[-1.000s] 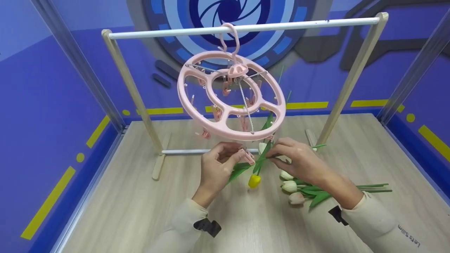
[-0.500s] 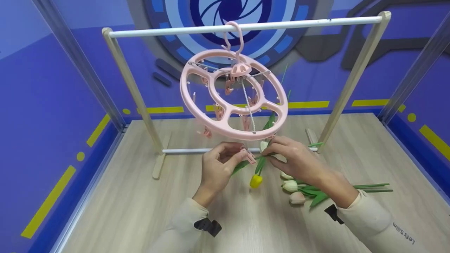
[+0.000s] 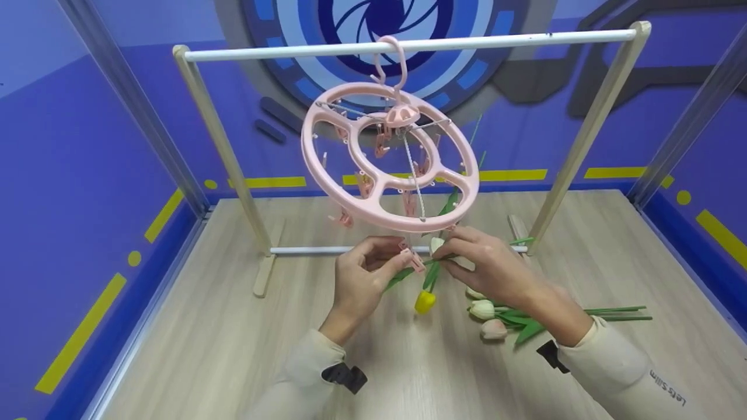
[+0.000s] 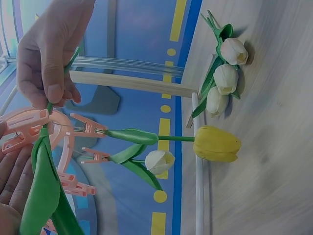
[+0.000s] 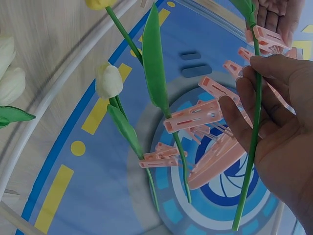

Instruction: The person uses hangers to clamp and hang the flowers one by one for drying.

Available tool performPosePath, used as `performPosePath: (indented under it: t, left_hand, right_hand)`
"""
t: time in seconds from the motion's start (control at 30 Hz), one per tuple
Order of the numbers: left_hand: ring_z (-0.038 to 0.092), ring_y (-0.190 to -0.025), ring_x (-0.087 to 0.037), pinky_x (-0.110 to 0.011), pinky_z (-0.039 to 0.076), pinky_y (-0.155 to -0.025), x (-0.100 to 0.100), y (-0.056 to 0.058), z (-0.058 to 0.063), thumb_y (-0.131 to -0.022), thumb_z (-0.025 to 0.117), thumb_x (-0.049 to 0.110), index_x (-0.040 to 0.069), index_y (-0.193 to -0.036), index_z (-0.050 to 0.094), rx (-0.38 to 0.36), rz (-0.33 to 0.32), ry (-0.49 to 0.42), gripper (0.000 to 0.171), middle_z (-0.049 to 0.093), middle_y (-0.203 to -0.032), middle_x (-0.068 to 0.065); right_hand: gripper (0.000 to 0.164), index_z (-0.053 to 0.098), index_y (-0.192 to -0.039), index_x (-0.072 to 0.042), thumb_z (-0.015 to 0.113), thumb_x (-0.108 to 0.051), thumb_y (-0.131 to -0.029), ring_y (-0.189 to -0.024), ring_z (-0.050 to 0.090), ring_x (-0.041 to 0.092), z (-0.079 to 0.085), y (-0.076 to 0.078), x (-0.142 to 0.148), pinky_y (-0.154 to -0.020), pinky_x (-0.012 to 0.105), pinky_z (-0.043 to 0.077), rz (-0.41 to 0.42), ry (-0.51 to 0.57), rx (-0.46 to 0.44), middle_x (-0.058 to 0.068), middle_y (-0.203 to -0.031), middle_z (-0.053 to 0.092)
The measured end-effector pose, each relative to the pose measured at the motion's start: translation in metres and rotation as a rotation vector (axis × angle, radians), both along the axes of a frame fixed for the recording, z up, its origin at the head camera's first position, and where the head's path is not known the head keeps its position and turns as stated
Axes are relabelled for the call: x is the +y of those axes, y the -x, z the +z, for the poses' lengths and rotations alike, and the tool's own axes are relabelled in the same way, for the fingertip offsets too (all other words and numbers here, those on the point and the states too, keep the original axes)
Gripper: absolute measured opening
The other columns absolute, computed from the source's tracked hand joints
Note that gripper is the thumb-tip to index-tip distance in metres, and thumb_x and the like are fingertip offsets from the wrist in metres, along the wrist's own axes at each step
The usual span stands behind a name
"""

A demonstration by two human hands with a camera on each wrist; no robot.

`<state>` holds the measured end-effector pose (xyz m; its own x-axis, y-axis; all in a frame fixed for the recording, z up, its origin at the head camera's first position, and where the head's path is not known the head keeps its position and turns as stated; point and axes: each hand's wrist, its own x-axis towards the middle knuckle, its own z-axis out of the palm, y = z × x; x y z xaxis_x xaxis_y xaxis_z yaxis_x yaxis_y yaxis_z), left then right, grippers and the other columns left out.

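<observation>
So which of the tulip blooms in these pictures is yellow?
The yellow bloom hanging face-down from a pink clip. The other hanging bloom is white, and the three blooms lying on the table are pale.

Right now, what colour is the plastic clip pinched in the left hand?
Pink; the plastic clip shows best in the left wrist view.

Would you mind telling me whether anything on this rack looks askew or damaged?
Yes, the pink round clip hanger hangs askew: it slopes down to the right instead of sitting level under the white rail. The clipped yellow tulip also hangs head-down. I see no damage or spill.
</observation>
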<state>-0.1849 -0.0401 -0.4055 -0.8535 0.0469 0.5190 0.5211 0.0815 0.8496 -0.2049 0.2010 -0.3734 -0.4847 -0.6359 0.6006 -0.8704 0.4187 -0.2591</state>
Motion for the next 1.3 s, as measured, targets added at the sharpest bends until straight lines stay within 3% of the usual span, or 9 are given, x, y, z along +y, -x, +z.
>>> performPosePath:
  t: [0.2,0.5,0.8,0.97,1.07,1.3]
  left_hand:
    - [0.075,-0.096,-0.017,-0.035,0.064,-0.087,0.000,0.001,-0.001,-0.094,0.084,0.016,0.005,-0.116,0.077,0.002,0.003,0.010,0.026,0.078,-0.108,0.000]
    - [0.076,-0.099,-0.016,-0.034,0.064,-0.088,-0.005,0.000,-0.002,-0.095,0.083,0.018,0.006,-0.127,0.076,0.071,0.029,0.056,0.035,0.078,-0.116,0.000]
    - [0.075,-0.101,-0.018,-0.034,0.063,-0.090,-0.026,0.004,0.000,-0.096,0.081,0.012,0.002,-0.120,0.075,0.151,0.216,-0.008,0.026,0.078,-0.112,-0.001]
    - [0.073,-0.095,-0.022,-0.033,0.063,-0.086,-0.041,0.007,0.001,-0.094,0.081,0.003,0.002,-0.118,0.076,0.223,0.323,-0.101,0.024,0.077,-0.104,-0.005]
    - [0.073,-0.094,-0.022,-0.031,0.063,-0.086,-0.045,0.008,0.003,-0.092,0.082,0.002,0.002,-0.120,0.075,0.238,0.375,-0.111,0.029,0.075,-0.102,-0.005]
    - [0.072,-0.102,-0.027,-0.039,0.064,-0.088,-0.046,0.013,0.009,-0.091,0.084,0.002,-0.001,-0.129,0.069,0.242,0.355,-0.131,0.040,0.071,-0.117,-0.010]
  right_hand:
    - [0.029,0.077,-0.105,-0.006,0.086,0.011,-0.083,-0.105,0.072,0.024,0.000,0.000,-0.001,-0.091,0.043,0.063,0.013,0.012,-0.004,0.003,-0.107,0.072]
    - [0.030,0.077,-0.107,-0.006,0.083,0.013,-0.085,-0.111,0.072,0.025,0.000,-0.001,-0.002,-0.099,0.043,0.060,0.033,0.029,-0.008,0.003,-0.110,0.073]
    - [0.025,0.077,-0.107,-0.007,0.081,0.009,-0.089,-0.098,0.068,0.018,-0.003,0.000,0.004,-0.079,0.037,0.064,0.012,0.023,-0.015,0.000,-0.108,0.073]
    - [0.026,0.078,-0.107,-0.009,0.080,0.010,-0.088,-0.094,0.066,0.017,-0.004,0.000,0.008,-0.076,0.035,0.063,0.002,0.034,-0.032,0.000,-0.105,0.072]
    - [0.027,0.077,-0.107,-0.009,0.080,0.011,-0.089,-0.095,0.067,0.017,-0.005,0.001,0.009,-0.076,0.035,0.064,-0.001,0.033,-0.034,0.000,-0.106,0.072]
    - [0.026,0.077,-0.105,-0.010,0.080,0.010,-0.088,-0.091,0.066,0.015,-0.006,0.001,0.010,-0.073,0.033,0.063,-0.014,0.022,-0.023,0.000,-0.102,0.071]
